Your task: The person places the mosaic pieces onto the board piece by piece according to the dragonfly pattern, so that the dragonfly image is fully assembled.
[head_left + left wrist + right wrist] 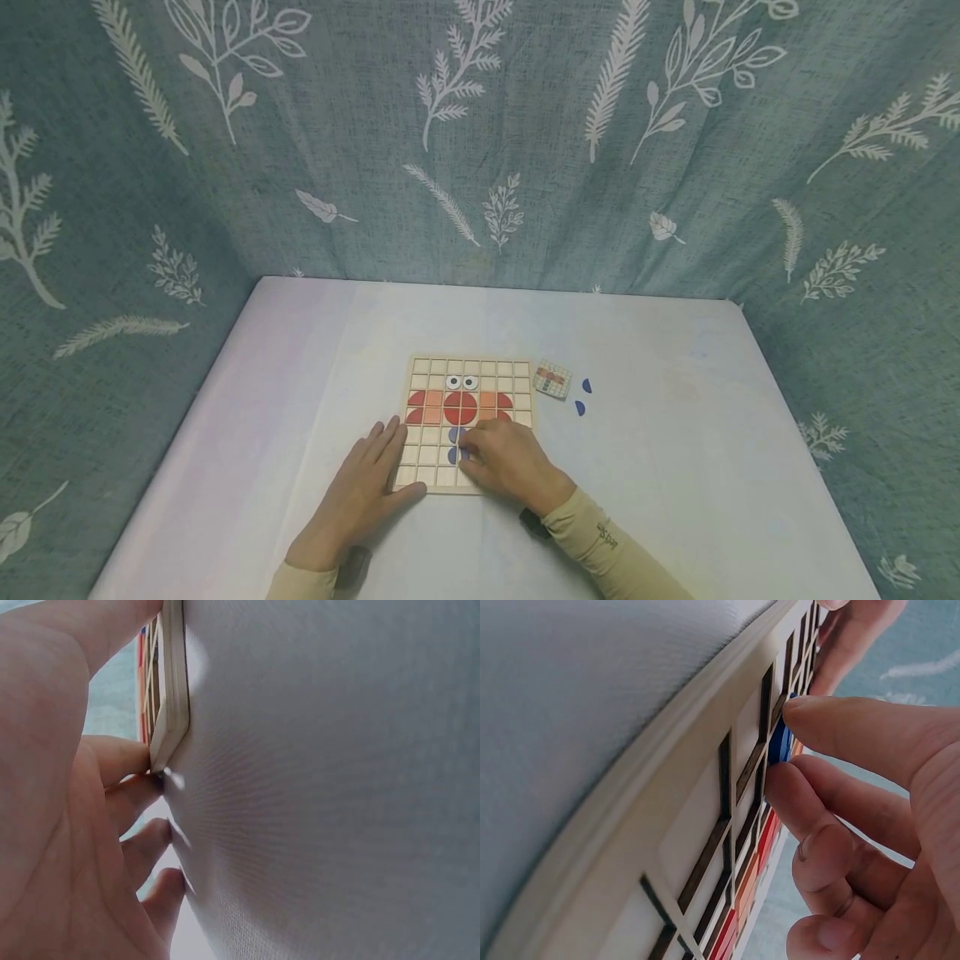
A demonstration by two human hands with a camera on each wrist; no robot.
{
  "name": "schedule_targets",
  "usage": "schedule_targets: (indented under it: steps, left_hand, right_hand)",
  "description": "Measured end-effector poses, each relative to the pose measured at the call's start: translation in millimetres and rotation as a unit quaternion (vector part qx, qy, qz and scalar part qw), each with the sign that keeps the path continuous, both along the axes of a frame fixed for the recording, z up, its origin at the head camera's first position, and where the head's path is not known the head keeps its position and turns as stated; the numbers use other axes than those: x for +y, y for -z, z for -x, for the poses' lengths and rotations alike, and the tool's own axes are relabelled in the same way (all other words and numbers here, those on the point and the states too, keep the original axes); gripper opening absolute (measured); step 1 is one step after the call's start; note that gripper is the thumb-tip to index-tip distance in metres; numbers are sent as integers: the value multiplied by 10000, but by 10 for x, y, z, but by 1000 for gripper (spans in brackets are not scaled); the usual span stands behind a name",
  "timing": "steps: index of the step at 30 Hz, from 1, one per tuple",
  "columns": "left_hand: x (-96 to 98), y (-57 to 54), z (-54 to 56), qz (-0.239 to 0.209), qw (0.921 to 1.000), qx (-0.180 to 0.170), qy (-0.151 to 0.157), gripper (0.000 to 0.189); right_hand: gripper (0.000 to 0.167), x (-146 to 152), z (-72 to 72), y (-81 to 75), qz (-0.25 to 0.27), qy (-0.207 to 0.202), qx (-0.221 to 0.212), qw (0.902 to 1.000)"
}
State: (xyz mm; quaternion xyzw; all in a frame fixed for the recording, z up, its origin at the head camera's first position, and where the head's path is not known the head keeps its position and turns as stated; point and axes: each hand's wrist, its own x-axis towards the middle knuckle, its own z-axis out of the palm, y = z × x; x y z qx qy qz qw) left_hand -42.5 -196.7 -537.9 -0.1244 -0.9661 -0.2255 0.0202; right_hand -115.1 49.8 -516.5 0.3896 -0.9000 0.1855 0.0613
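Observation:
A wooden grid board lies on the white table with a crab-like pattern of red pieces, orange pieces and two eye pieces. Below the red circle sit blue pieces, partly covered by my right hand. Its thumb and index finger pinch a blue half-circle piece at the board's surface; the other fingers are curled. My left hand rests at the board's left front corner, fingers extended along the left side and thumb at the front edge.
A small pattern card lies just right of the board. Beyond it are two loose blue half-circle pieces, one farther back and one nearer. A leaf-patterned curtain surrounds the table's back and sides.

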Motion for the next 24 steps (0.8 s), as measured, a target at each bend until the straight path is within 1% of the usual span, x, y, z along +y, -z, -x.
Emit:
schedule_targets:
  steps: [6, 13, 15, 17, 20, 22, 24]
  left_hand:
    - [-2, 14, 7, 35, 10000, 20, -3, 90]
    - [3, 23, 6, 22, 10000, -32, -20, 90]
    - [6, 16, -1, -10, 10000, -17, -16, 90]
    - [8, 9, -9, -44, 10000, 5, -15, 90]
    - [10, 0, -16, -103, 9999, 5, -17, 90]
    - [11, -3, -16, -109, 9999, -16, -18, 90]
    - [9, -1, -15, -116, 9999, -85, -24, 90]
  right_hand:
    - [17, -20, -5, -4, 64, -24, 21, 10000]
    - [18, 8, 4, 2, 0, 33, 82, 10000]
    - [18, 51, 24, 8, 180, 16, 148, 9997]
    - [21, 113, 59, 10, 470, 1, 304, 9984]
    - [28, 233, 138, -1, 1025, -66, 547, 9932]
    - [33, 331, 204, -1, 1267, -88, 712, 9893]
    - [36, 451, 267, -6, 1397, -87, 753, 9873]
